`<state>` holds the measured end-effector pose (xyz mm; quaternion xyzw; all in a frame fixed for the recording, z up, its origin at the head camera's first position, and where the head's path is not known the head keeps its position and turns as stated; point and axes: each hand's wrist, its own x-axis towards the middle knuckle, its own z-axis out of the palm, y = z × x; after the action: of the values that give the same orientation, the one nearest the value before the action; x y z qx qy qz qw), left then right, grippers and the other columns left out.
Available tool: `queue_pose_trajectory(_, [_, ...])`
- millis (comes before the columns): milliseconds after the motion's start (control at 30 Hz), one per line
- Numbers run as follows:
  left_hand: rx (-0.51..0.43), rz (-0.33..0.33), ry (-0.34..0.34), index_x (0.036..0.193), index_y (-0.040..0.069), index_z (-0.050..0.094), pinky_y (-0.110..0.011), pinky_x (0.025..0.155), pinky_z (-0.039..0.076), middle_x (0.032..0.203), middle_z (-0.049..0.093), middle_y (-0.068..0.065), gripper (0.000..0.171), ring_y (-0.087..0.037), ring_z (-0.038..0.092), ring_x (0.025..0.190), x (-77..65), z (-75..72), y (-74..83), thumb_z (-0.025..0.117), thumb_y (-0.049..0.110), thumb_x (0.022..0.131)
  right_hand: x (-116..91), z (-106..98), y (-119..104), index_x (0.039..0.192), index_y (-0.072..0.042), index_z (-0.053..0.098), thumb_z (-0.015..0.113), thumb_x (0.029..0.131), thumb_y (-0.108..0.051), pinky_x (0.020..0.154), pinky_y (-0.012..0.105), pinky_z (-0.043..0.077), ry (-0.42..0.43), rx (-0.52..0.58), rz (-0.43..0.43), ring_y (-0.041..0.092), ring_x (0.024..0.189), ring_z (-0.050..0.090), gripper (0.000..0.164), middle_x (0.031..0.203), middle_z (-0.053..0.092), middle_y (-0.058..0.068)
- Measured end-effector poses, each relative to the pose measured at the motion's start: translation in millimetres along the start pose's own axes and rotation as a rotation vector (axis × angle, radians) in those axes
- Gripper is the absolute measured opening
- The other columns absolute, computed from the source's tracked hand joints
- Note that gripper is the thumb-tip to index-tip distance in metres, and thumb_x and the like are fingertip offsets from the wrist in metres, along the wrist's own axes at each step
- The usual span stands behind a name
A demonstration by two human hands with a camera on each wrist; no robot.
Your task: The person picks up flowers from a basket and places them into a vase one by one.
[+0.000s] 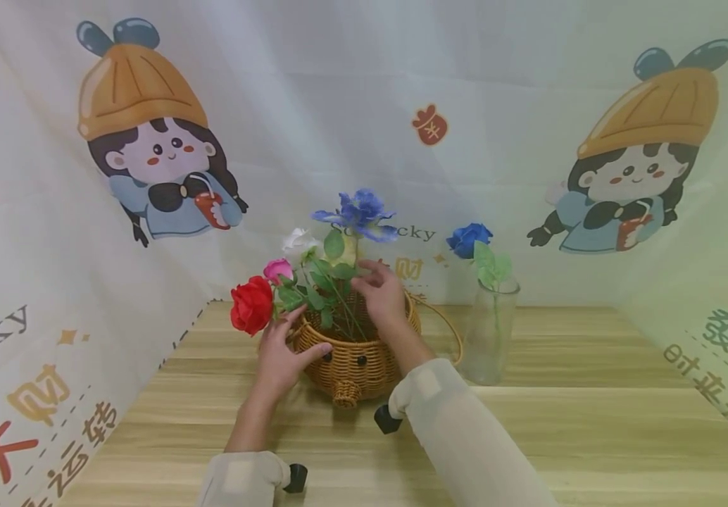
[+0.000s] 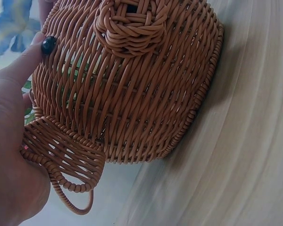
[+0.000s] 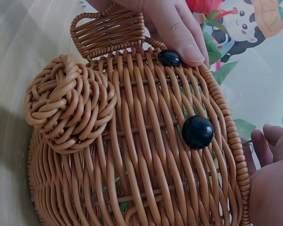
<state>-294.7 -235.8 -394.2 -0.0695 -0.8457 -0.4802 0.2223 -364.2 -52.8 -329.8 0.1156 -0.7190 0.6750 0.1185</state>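
Head view: a round, brown wicker basket is standing towards the tabletop's far edge; it is probably light, stiff and grippy, best taken by its rim. The left hand is straddling that rim, thumb and fingers spread. The right hand is bending its fingers below a large, ragged-petalled blue flower, likely light, soft-petalled and best held by its stem.

Left wrist view: the thumb is lying just beside a glossy black bead eye.

Right wrist view: fingertips are hovering near a green leaf; whether they are pinching a stem, I cannot tell.
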Motion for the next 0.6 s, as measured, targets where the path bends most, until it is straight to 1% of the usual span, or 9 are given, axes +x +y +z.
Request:
queue_pose_trajectory(133, [-0.005, -0.004, 0.004, 0.143, 0.018, 0.048, -0.049, 0.102, 0.039, 0.144, 0.041, -0.015, 0.082, -0.035, 0.038, 0.130, 0.0, 0.5, 0.6, 0.085, 0.037, 0.074, 0.1, 0.7, -1.0, 0.122, -0.004, 0.065, 0.068, 0.091, -0.009, 0.085, 0.045, 0.048, 0.017, -0.009, -0.004, 0.031, 0.094, 0.063, 0.032, 0.096, 0.068, 0.013])
queue_pose_trajectory(267, [-0.010, -0.005, 0.002, 0.144, 0.017, 0.048, -0.049, 0.101, 0.040, 0.145, 0.039, -0.016, 0.082, -0.036, 0.038, 0.130, 0.6, 0.4, 1.3, 0.085, 0.037, 0.074, -0.6, 1.0, -2.7, 0.117, 0.001, 0.067, 0.067, 0.091, -0.007, 0.081, 0.044, 0.050, 0.021, -0.012, -0.024, 0.038, 0.094, 0.064, 0.027, 0.091, 0.069, 0.015])
queue_pose_trajectory(367, [-0.016, -0.011, -0.002, 0.144, 0.016, 0.047, -0.049, 0.101, 0.040, 0.145, 0.038, -0.017, 0.082, -0.036, 0.038, 0.130, 0.4, -0.4, 1.7, 0.085, 0.036, 0.074, -1.4, 1.1, -3.7, 0.114, 0.004, 0.067, 0.066, 0.092, -0.006, 0.081, 0.045, 0.050, 0.020, 0.001, -0.031, 0.040, 0.094, 0.064, 0.024, 0.090, 0.069, 0.016])
queue_pose_trajectory(500, [-0.012, -0.020, -0.005, 0.144, 0.017, 0.047, -0.049, 0.102, 0.039, 0.146, 0.038, -0.017, 0.082, -0.037, 0.038, 0.130, -0.4, -0.5, 1.8, 0.085, 0.036, 0.074, -1.8, 1.3, -4.2, 0.110, 0.005, 0.069, 0.066, 0.091, -0.004, 0.079, 0.043, 0.052, 0.042, 0.009, -0.044, 0.032, 0.084, 0.067, 0.021, 0.091, 0.070, 0.017])
queue_pose_trajectory(600, [-0.006, -0.019, 0.000, 0.144, 0.017, 0.047, -0.050, 0.102, 0.038, 0.146, 0.039, -0.016, 0.082, -0.036, 0.037, 0.131, -0.7, -0.1, 1.8, 0.085, 0.036, 0.074, -1.8, 0.9, -4.3, 0.107, 0.003, 0.071, 0.067, 0.090, -0.003, 0.074, 0.038, 0.052, 0.077, 0.003, -0.067, 0.026, 0.077, 0.068, 0.018, 0.090, 0.070, 0.018])
